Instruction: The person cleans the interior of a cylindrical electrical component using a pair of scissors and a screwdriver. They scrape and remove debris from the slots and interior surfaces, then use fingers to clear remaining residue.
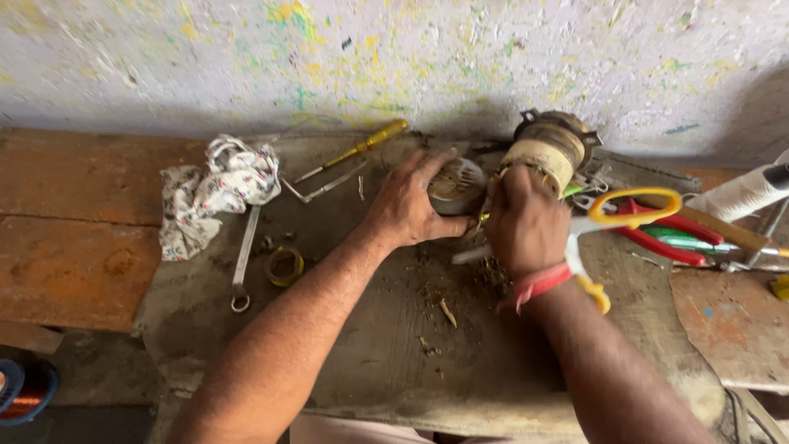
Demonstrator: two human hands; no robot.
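Observation:
A round metal motor part (457, 186) with slots lies on a dirty cloth-covered bench. My left hand (408, 201) wraps over its left side and holds it. My right hand (524, 220) is closed beside its right edge, gripping something thin at the part's rim; what it grips is hidden by the fingers. Just behind my right hand stands a motor winding (549, 148) with a yellowish wrapped band. Yellow-handled scissors (631, 210) lie right of my right hand.
A yellow-handled screwdriver (362, 148) and a patterned rag (215, 190) lie at the back left. A flat spanner (243, 263) and a tape ring (284, 266) sit left of my left arm. Red-handled pliers (670, 233) and a white thread spool (744, 192) are at right.

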